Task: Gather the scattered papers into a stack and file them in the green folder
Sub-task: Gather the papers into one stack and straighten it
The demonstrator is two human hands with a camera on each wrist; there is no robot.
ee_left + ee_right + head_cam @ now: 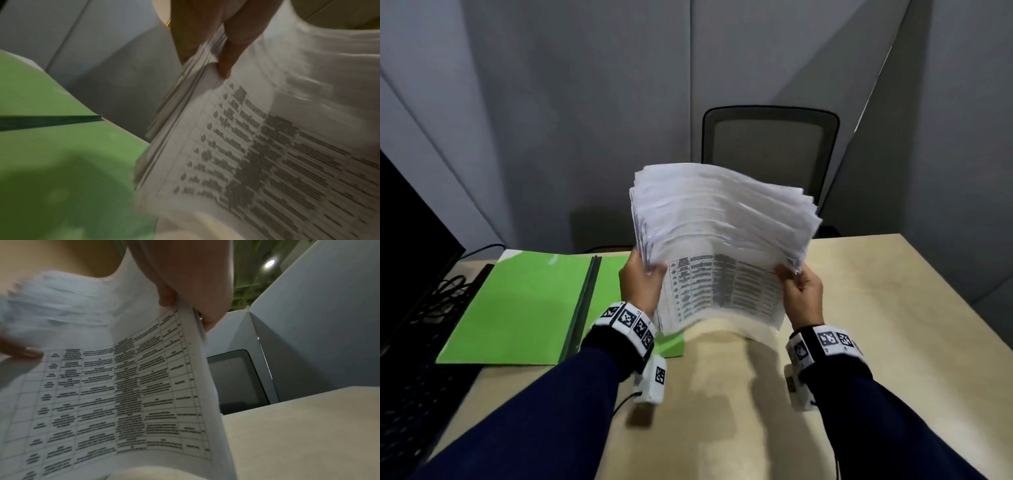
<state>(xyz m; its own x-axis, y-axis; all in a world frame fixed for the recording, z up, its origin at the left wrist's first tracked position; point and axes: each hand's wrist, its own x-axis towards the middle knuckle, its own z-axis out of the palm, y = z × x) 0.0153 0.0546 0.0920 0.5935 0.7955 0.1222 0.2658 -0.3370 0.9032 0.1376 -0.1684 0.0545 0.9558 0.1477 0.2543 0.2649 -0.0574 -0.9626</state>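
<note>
A thick stack of white papers (722, 240) (267, 146) (123, 386) with a printed table on the front sheet is held upright above the beige table (876, 308). My left hand (642, 284) (209, 37) grips its left edge, thumb on the front. My right hand (799, 284) (191, 288) pinches the right edge. The sheets fan unevenly at the top. The green folder (524, 308) (51, 154) lies open and flat at the left, partly under my left wrist.
A black mesh office chair (770, 150) (236, 382) stands behind the table's far edge. A dark monitor (410, 233) and black cables (445, 287) sit at the far left. Grey partition walls (585, 102) close off the back.
</note>
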